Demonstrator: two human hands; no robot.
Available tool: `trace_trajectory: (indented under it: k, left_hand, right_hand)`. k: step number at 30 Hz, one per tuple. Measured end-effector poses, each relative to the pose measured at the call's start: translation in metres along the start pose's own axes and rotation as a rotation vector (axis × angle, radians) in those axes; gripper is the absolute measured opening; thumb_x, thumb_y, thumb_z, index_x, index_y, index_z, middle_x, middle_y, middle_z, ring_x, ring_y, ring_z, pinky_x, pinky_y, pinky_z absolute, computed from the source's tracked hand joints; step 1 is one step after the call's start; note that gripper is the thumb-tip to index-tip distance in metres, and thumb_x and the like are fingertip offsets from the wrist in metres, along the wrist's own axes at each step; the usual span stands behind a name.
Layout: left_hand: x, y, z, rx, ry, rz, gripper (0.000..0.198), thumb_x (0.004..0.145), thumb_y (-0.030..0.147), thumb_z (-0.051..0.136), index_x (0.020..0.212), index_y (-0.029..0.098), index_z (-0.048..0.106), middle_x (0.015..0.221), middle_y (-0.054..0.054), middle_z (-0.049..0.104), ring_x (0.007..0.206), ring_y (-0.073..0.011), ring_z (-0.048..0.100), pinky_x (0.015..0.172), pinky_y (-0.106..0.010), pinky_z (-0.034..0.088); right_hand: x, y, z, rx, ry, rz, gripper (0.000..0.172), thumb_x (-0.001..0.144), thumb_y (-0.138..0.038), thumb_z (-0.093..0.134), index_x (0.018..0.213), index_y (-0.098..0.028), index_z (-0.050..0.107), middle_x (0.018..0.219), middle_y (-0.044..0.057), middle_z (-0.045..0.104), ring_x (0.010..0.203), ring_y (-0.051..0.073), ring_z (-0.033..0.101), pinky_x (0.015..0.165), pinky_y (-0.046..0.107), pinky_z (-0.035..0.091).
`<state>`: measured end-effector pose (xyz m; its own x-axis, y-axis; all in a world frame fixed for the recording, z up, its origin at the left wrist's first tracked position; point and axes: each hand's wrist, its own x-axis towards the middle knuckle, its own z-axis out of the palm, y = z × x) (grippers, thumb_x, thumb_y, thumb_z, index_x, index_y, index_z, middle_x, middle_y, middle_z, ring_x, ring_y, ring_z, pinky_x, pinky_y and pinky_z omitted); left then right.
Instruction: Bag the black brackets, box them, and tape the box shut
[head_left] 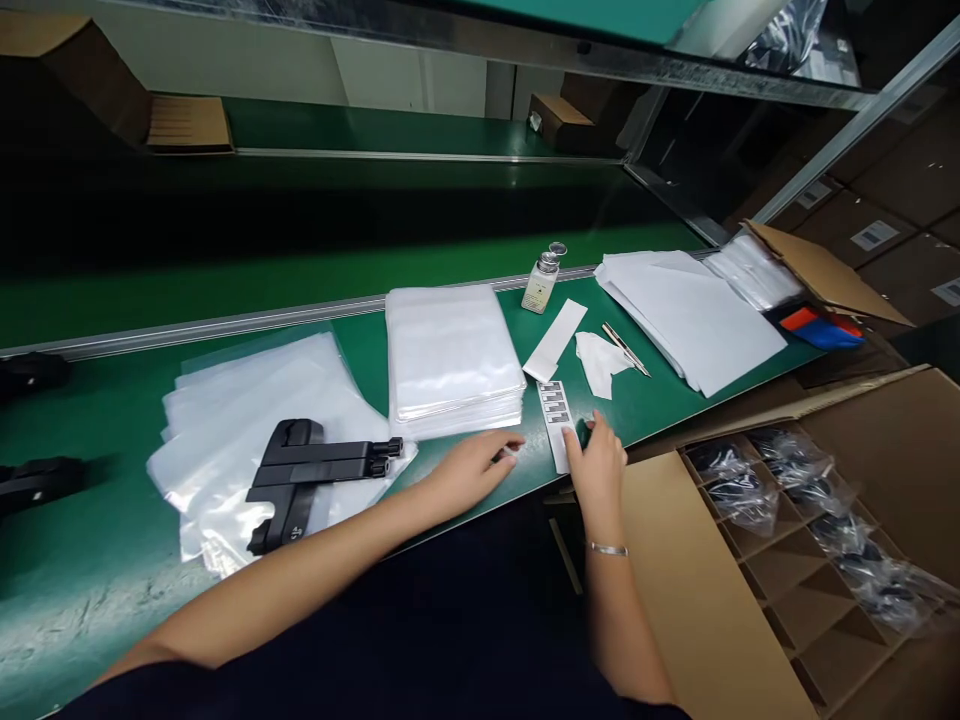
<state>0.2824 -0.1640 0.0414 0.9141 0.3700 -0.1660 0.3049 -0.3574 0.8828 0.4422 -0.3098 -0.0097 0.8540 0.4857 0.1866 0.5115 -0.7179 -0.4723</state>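
My left hand hovers low over the front edge of the green table, fingers curved and apart from the thumb, with nothing visible between them. A narrow white label sheet with printed black-and-white labels lies just to its right. My right hand is at that sheet's right edge, thumb on it and the other fingers bent. Left of my left hand, a black plastic device with two prongs rests on fanned-out clear plastic bags. A neat stack of plastic bags sits behind my left hand.
Beyond the label sheet are a white strip, crumpled white paper, a pen and a small bottle. White sheets lie at right. Below stands an open divided carton with bagged parts. Black parts are far left.
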Motion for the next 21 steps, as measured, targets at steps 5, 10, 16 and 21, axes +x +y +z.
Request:
trace_trajectory:
  k: [5, 10, 16, 21]
  left_hand:
    - [0.043, 0.008, 0.027, -0.539, -0.14, -0.303, 0.054, 0.083, 0.017, 0.053, 0.136, 0.023, 0.046, 0.15, -0.013, 0.044, 0.123, -0.0243, 0.055, 0.086, -0.033, 0.051]
    - [0.054, -0.001, 0.036, -0.681, -0.023, -0.316, 0.069, 0.08, 0.023, 0.061, 0.144, 0.022, 0.034, 0.122, -0.013, 0.063, 0.1, -0.0199, 0.062, 0.068, -0.025, 0.049]
    - [0.052, -0.005, 0.039, -0.783, 0.111, -0.029, 0.043, 0.077, 0.027, 0.064, 0.117, 0.017, 0.054, 0.089, -0.003, 0.067, 0.075, -0.0145, 0.06, 0.068, -0.025, 0.044]
    - [0.05, 0.001, 0.033, -0.601, 0.094, 0.021, 0.017, 0.079, 0.028, 0.059, 0.092, 0.017, 0.058, 0.074, 0.001, 0.061, 0.063, -0.0114, 0.052, 0.06, -0.023, 0.036]
  right_hand:
    - [0.02, -0.012, 0.004, 0.208, -0.189, 0.071, 0.048, 0.085, -0.042, 0.05, 0.12, -0.011, 0.06, 0.103, 0.016, 0.069, 0.094, 0.03, 0.062, 0.085, 0.043, 0.046]
    - [0.015, -0.006, 0.008, 0.685, -0.266, 0.196, 0.041, 0.077, -0.042, 0.058, 0.109, -0.017, 0.06, 0.082, 0.006, 0.067, 0.072, 0.022, 0.062, 0.068, 0.035, 0.048]
    - [-0.005, -0.014, 0.007, 0.955, -0.138, 0.122, 0.028, 0.078, -0.04, 0.064, 0.097, -0.021, 0.055, 0.077, 0.0, 0.065, 0.071, 0.017, 0.06, 0.069, 0.032, 0.049]
    - [-0.004, -0.017, -0.006, 0.615, 0.1, -0.164, 0.02, 0.089, -0.036, 0.054, 0.096, -0.021, 0.065, 0.102, 0.008, 0.065, 0.103, 0.023, 0.059, 0.093, 0.042, 0.046]
